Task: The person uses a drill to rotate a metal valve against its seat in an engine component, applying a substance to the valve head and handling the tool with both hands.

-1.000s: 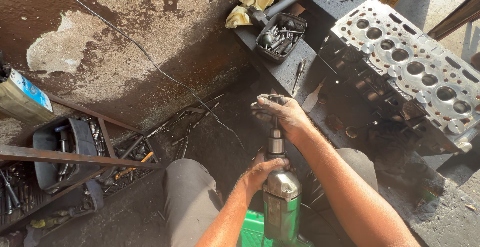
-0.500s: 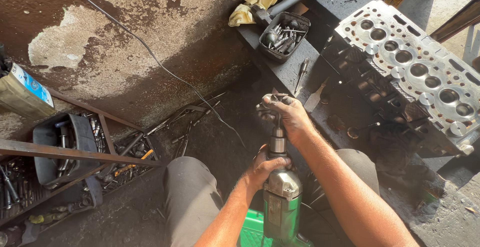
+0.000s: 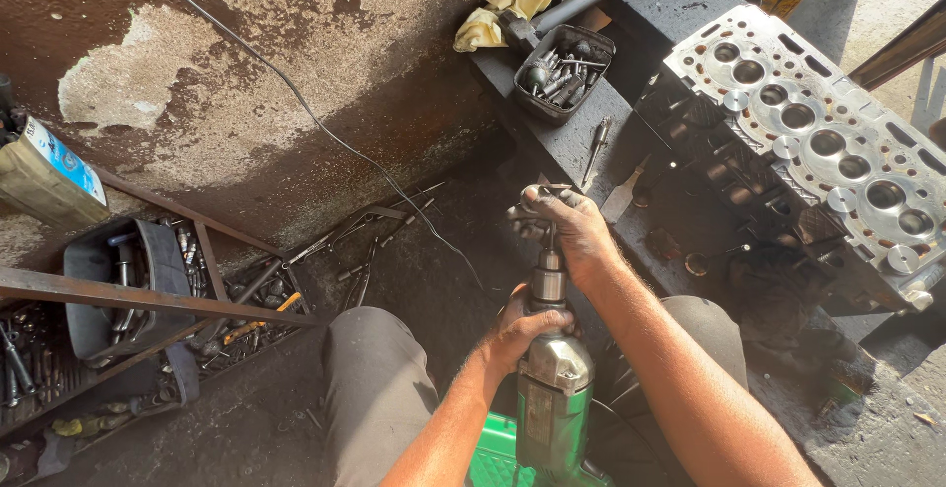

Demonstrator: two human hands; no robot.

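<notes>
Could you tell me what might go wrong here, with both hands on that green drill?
The right hand wraps the dark attachment at the tip of the green drill, and the left hand grips just below the chuck; if it spun, fingers or skin might be caught. The thin cable trails across the floor beside the knees and could snag. The cylinder head sits near the bench edge, so a jolt might shift it.

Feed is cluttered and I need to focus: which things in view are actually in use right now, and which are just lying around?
In use:
green drill, gripped by the left hand
chuck
dark piece at the drill's tip, held by the right hand

Lying about:
cylinder head
tray of bits
yellow rag
screwdriver
floor tools
</notes>
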